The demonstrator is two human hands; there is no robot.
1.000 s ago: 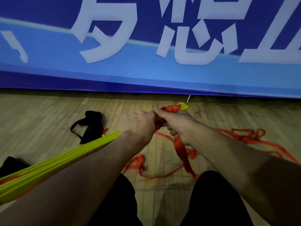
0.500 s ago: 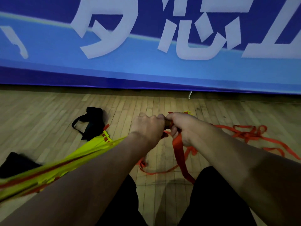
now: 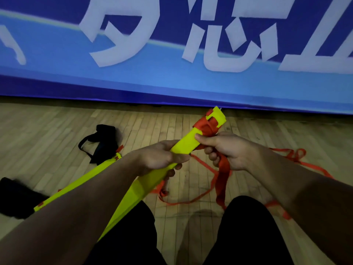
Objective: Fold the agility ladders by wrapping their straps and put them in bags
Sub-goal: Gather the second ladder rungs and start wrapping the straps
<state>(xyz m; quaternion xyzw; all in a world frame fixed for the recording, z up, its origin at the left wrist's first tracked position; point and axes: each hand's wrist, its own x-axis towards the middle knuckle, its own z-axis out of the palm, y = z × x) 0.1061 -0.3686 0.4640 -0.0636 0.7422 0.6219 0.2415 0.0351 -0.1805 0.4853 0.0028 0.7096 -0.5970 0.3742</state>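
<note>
A stacked bundle of yellow ladder rungs [image 3: 187,145] slants from my lap up toward the banner. My left hand [image 3: 159,156] is closed around its middle. Orange strap [image 3: 205,126] is wound around the bundle's far end. My right hand [image 3: 227,150] pinches the rungs with the thumb just below the winding and grips the loose orange strap [image 3: 221,178], which hangs down and trails over the floor to the right. A second yellow rung bundle [image 3: 80,181] lies on the floor under my left forearm. A black bag [image 3: 104,141] lies on the floor at the left.
A blue banner [image 3: 172,83] with white characters stands close ahead along the wooden floor [image 3: 47,131]. Another dark bag [image 3: 15,197] sits at the far left edge. Loose orange strap [image 3: 294,155] is tangled on the floor to the right. My knees in black shorts fill the bottom.
The rung bundle has swung up and turned, so its flat yellow face and wrapped end now show above my hands. My hands have moved slightly apart along it.
</note>
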